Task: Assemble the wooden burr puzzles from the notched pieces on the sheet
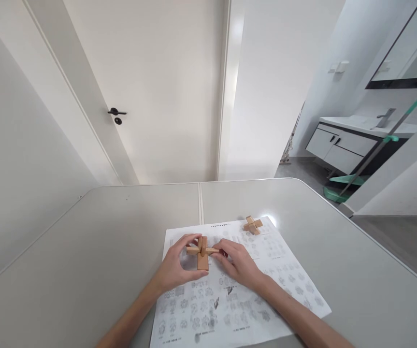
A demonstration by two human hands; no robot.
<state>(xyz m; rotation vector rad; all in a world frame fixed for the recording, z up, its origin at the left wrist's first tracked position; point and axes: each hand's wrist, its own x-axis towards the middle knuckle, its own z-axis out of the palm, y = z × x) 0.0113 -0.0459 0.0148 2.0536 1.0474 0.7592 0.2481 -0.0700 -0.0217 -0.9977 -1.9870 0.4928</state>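
Between my hands is a wooden interlocking puzzle, a cross of light brown bars, above a printed sheet. My left hand grips it from the left, thumb at the lower end of the upright bar and fingers at the upper end. On the other side, my right hand pinches the right end of the crosswise bar between thumb and fingers. A second wooden puzzle, also cross-shaped, lies on the sheet's upper right part. Some of my right fingertips are hidden.
The sheet lies on a grey table with a seam down its middle. Beyond stands a white door with a black handle. At the right are a sink cabinet and a green dustpan with a long handle.
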